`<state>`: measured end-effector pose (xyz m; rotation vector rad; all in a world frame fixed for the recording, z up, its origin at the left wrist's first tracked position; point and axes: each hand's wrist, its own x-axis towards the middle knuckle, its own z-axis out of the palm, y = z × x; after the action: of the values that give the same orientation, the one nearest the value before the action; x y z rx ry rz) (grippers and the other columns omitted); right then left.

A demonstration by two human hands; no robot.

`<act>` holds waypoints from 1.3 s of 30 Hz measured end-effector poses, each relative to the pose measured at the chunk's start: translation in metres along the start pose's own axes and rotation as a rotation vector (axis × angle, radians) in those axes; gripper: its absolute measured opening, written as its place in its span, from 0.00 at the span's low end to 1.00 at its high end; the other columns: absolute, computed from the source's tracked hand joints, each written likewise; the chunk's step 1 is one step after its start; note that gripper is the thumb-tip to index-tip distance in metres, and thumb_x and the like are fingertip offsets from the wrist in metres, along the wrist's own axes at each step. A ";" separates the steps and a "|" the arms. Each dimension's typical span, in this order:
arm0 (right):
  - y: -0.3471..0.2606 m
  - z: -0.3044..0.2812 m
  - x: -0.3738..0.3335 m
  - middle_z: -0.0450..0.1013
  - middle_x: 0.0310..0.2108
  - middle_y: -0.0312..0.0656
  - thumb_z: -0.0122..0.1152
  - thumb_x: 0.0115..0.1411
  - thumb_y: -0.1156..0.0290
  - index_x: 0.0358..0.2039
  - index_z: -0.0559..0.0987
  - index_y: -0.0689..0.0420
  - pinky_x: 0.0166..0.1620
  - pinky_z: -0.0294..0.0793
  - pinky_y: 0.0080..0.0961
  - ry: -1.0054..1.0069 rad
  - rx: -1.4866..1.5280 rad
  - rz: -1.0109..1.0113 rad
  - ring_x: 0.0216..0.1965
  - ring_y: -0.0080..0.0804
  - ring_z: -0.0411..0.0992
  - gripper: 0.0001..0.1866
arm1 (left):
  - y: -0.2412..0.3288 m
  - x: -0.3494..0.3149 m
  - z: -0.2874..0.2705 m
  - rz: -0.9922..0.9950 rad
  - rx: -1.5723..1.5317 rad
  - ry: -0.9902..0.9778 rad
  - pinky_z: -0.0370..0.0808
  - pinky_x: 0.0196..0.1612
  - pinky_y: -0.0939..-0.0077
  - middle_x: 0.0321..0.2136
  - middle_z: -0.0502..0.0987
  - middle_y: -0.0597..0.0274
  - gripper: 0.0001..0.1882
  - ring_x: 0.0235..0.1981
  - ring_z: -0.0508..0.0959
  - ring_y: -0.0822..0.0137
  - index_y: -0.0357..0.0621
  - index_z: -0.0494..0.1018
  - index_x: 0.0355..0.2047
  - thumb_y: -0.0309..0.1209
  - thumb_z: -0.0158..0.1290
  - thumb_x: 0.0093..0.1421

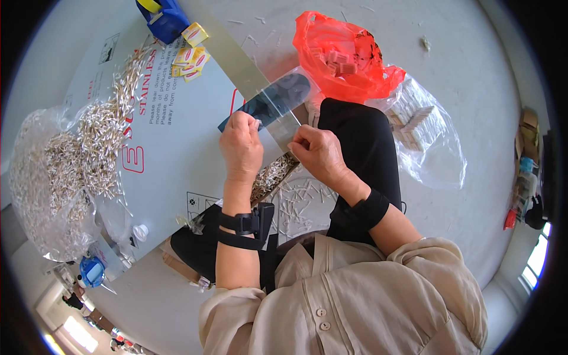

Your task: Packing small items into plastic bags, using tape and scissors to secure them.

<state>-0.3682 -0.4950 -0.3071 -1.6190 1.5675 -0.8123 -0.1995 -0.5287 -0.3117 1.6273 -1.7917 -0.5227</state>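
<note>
My left hand is closed in a pinch at the table's edge, with a small whitish bit showing at its fingertips. Just beyond the fingers lies a dark bluish, see-through plastic piece with a rounded end. My right hand is curled closed beside a clear flat strip; whatever its fingers hold is hidden. Below the hands, a cardboard box holds many thin sticks that look like cotton swabs. A large heap of cotton swabs spills from a clear bag on the left.
Yellow packets lie near a blue tape dispenser on the printed tabletop. To the right, a red plastic bag holds pinkish packs, and a clear bag holds white packs. Swabs are scattered on the floor.
</note>
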 end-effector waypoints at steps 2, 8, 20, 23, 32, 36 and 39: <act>-0.001 -0.001 0.000 0.69 0.16 0.47 0.61 0.45 0.75 0.19 0.73 0.61 0.23 0.68 0.29 -0.002 -0.004 -0.011 0.19 0.41 0.71 0.06 | -0.002 0.009 -0.002 0.001 -0.007 -0.055 0.69 0.28 0.59 0.23 0.71 0.55 0.07 0.25 0.73 0.49 0.41 0.64 0.26 0.24 0.52 0.55; -0.007 0.001 0.010 0.67 0.26 0.43 0.60 0.45 0.76 0.34 0.76 0.57 0.31 0.67 0.30 0.040 -0.236 -0.365 0.29 0.39 0.69 0.12 | -0.005 0.017 -0.004 -0.040 0.002 -0.133 0.69 0.30 0.60 0.24 0.71 0.57 0.06 0.27 0.73 0.52 0.42 0.64 0.26 0.24 0.52 0.54; -0.013 0.006 0.013 0.64 0.31 0.39 0.57 0.48 0.73 0.43 0.75 0.56 0.38 0.62 0.29 -0.105 -0.498 -0.462 0.36 0.33 0.64 0.18 | -0.004 0.021 0.000 -0.007 0.167 -0.052 0.70 0.32 0.59 0.27 0.71 0.57 0.07 0.30 0.73 0.53 0.41 0.64 0.26 0.25 0.52 0.55; -0.013 0.005 0.014 0.64 0.31 0.39 0.57 0.48 0.72 0.42 0.76 0.56 0.38 0.62 0.29 -0.105 -0.504 -0.468 0.35 0.33 0.65 0.18 | -0.014 0.029 0.001 -0.053 0.125 0.010 0.70 0.31 0.59 0.25 0.71 0.55 0.07 0.27 0.73 0.51 0.40 0.64 0.26 0.25 0.52 0.55; -0.014 0.006 0.013 0.64 0.31 0.39 0.58 0.47 0.74 0.40 0.76 0.57 0.38 0.61 0.30 -0.092 -0.461 -0.454 0.36 0.33 0.65 0.17 | -0.030 0.061 -0.036 -0.187 -0.197 0.113 0.67 0.24 0.77 0.17 0.70 0.63 0.07 0.19 0.67 0.73 0.37 0.69 0.23 0.25 0.56 0.52; -0.010 0.005 0.009 0.66 0.29 0.39 0.59 0.46 0.76 0.36 0.75 0.57 0.35 0.65 0.31 -0.072 -0.392 -0.434 0.33 0.35 0.67 0.13 | -0.015 0.041 -0.041 -0.302 -0.222 0.031 0.67 0.25 0.78 0.17 0.70 0.65 0.07 0.19 0.67 0.75 0.36 0.70 0.23 0.25 0.56 0.53; -0.008 0.011 0.003 0.69 0.26 0.40 0.59 0.47 0.79 0.32 0.75 0.60 0.30 0.67 0.27 0.020 -0.133 -0.350 0.27 0.38 0.69 0.09 | -0.001 0.016 -0.042 -0.343 -0.266 -0.012 0.67 0.25 0.81 0.18 0.71 0.67 0.07 0.20 0.67 0.78 0.35 0.70 0.25 0.25 0.55 0.55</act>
<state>-0.3548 -0.4968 -0.3064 -2.0237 1.3948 -0.9215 -0.1701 -0.5384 -0.2793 1.7478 -1.3841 -0.8859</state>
